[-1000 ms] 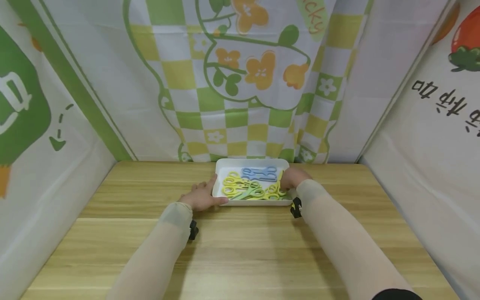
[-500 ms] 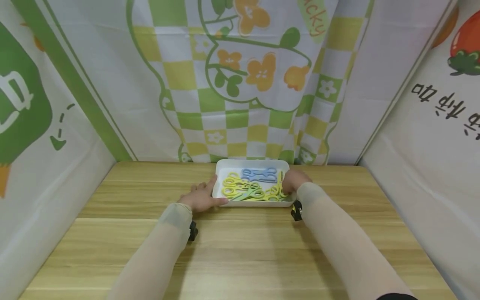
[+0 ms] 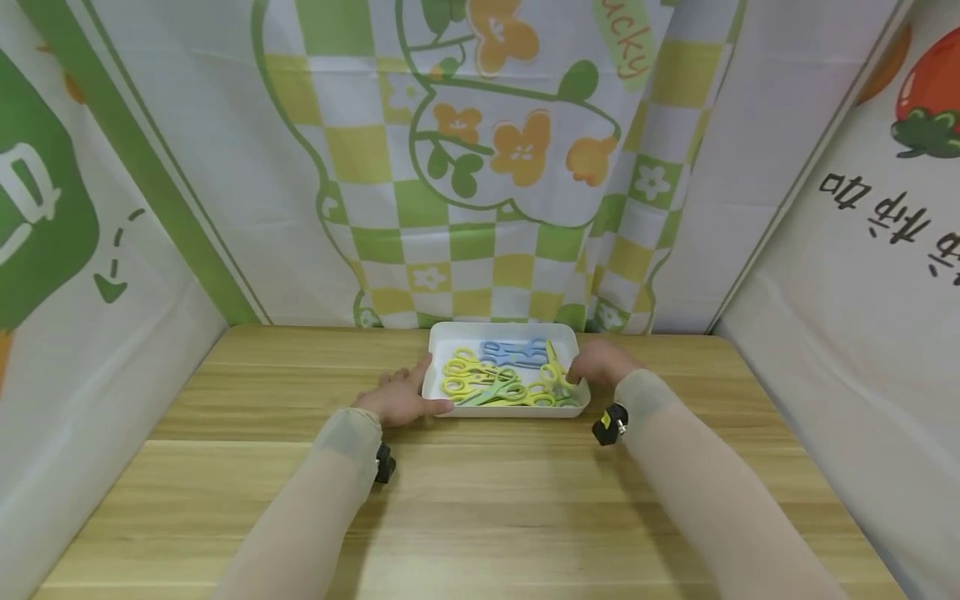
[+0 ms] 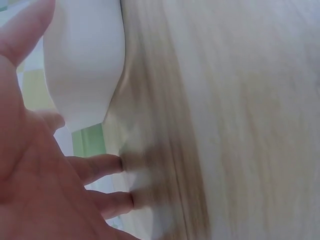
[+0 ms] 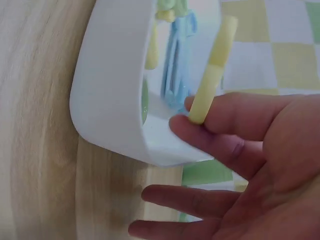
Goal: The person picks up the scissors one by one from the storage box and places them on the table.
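At the far middle of the table, a white tray [image 3: 517, 412] holds several yellow scissors [image 3: 456, 386], green scissors [image 3: 504, 388] and blue scissors [image 3: 513, 352]. My left hand [image 3: 393, 402] touches the tray's front left corner. Its thumb lies along the front wall, and its fingers are spread rather than curled round anything. Over the tray's right end, my right hand [image 3: 602, 363] pinches a pair of yellow scissors [image 3: 553, 369] between thumb and fingers. In the right wrist view these yellow scissors [image 5: 214, 70] stand tilted upward, with two other fingers stretched out beside the tray.
A wooden table [image 3: 480, 500] extends in front of the tray. Behind it hangs a checked green and yellow curtain [image 3: 465, 242], close to the tray's back rim. Printed white cloth walls [image 3: 840, 333] stand at both sides.
My right hand has drawn slightly to the right, and the yellow scissors in its pinch have lifted and tilted, their upper end now leaning left. My left hand stays at the tray's corner.
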Available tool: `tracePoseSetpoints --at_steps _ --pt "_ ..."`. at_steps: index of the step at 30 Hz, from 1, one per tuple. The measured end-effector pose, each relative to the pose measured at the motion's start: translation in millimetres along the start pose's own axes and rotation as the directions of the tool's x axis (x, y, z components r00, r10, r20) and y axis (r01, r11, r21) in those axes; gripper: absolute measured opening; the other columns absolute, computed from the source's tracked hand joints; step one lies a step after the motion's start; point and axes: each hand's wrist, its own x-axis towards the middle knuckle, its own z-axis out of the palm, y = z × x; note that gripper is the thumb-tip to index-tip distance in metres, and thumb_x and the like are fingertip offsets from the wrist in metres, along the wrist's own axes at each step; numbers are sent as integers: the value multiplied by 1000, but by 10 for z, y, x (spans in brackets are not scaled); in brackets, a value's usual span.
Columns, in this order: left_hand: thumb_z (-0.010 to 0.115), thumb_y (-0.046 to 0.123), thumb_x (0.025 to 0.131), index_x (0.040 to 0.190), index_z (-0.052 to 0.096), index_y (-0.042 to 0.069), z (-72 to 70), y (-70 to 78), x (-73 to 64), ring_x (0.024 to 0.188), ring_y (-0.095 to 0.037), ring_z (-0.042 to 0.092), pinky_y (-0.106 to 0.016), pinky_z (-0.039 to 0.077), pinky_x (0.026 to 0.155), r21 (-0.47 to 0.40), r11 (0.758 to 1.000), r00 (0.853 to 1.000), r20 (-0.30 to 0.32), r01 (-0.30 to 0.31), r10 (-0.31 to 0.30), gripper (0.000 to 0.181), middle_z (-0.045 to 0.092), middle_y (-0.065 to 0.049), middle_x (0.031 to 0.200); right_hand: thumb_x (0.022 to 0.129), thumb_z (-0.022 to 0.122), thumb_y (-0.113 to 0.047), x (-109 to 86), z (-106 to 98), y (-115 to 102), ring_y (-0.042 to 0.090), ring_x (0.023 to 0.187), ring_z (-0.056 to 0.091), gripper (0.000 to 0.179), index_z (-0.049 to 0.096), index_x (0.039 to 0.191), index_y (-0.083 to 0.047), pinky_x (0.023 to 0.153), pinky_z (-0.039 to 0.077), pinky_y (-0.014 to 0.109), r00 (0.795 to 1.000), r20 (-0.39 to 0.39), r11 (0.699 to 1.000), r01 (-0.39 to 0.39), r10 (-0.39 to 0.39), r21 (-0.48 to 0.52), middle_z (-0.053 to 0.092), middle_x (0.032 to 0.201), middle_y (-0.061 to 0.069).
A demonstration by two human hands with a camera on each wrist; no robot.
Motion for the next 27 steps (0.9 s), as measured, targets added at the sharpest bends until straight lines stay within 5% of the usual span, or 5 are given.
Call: tracePoseSetpoints --at_steps 4,8,15,21,27 --pt "58 76 83 162 -2 29 7 6 -5 145 -50 -1 -81 3 100 -6 1000 1000 7 13 -13 109 7 -23 163 80 77 -20 -41 1 103 38 108 56 45 67 115 6 90 48 51 999 47 976 -36 26 216 60 119 23" --pt "56 79 82 162 -1 30 20 20 -18 146 -49 0 -81 2 100 -2 1000 1000 5 21 -21 110 7 -22 163 82 74 -22 -94 1 236 43 120 49 51 63 125 4 83 49 63 996 81 949 -45 20 312 54 132 27" --pt "57 78 82 162 -1 28 19 4 -49 145 -50 0 -81 2 99 -3 1000 1000 9 1 -1 110 7 -24 163 86 68 -16 -192 14 532 34 103 53 24 70 103 1 73 52 59 992 64 941 79 -106 328 60 108 16" --pt "57 74 85 162 -2 26 -11 -22 -66 145 -52 3 -80 5 101 7 1000 1000 -5 -19 19 108 9 -28 161 84 68 -10 -255 -36 770 38 102 62 28 69 107 6 79 52 59 989 39 913 119 -146 391 67 102 12" --pt "56 76 85 162 0 25 -24 1 -89 145 -51 5 -78 7 103 10 1000 1000 -18 -22 22 108 10 -28 161 84 68 -10 -329 -124 1057 20 79 56 17 72 94 3 70 49 35 973 -34 950 232 -230 207 62 82 2"
